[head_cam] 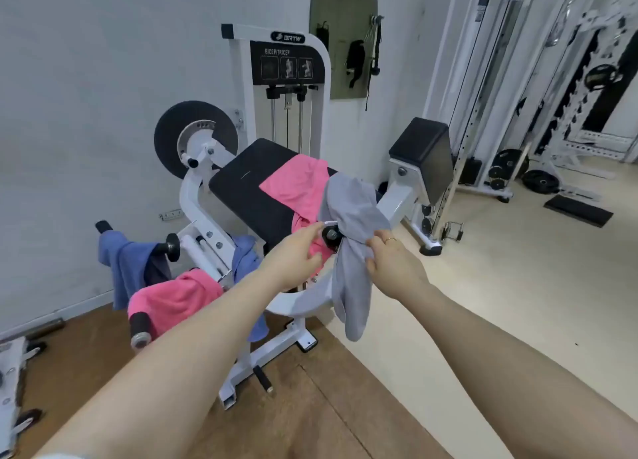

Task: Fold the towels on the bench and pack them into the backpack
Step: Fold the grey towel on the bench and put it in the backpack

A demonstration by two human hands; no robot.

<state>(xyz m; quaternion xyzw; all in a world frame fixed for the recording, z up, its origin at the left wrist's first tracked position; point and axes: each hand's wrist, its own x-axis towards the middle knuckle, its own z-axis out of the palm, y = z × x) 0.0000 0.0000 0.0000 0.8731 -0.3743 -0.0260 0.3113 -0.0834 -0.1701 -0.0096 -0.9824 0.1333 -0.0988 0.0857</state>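
My right hand (393,263) pinched the grey towel (352,223) at its bunched middle, the lower half hanging down past the white frame (297,306). My left hand (297,255) reached in just beside it, fingers loosely spread near the black knob (330,234), holding nothing I could see. The grey towel's upper part lay over the edge of the black desk (248,185), overlapping a pink towel (297,189) spread there. Lower left, another pink towel (172,299) and a blue towel (121,261) draped over the machine's arms.
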